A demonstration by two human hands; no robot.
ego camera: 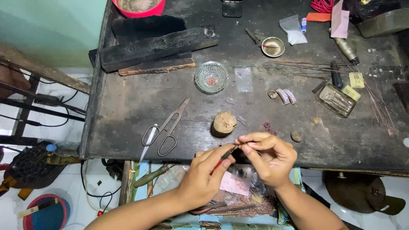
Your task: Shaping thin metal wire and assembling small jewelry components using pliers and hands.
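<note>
While the two hands are meeting at the near edge of the dark workbench [128, 106], the left hand [204, 176] is gripping a small tool with a red handle [218, 164], which looks like tweezers or fine pliers, and its tip is pointing up and to the right toward the other hand. The right hand [268, 155] is pinching something very small between thumb and forefinger, just at the tip of the tool; the piece is too tiny to say what it is. Both hands are closed around what they are holding, and they are hovering over the front rim of the bench, almost touching each other.

Just behind the hands, a short wooden stump [223, 123] is standing on the bench, and a pair of metal shears [165, 127] is lying to its left with the blades pointing away from the person. Farther back, a small glass bowl [211, 77] is holding some pinkish beads. To the right of it, a curved beaded piece [285, 96] and a shallow metal tray [335, 100] are lying near thin wires. A small brass dish [273, 47] is sitting near the back.
</note>
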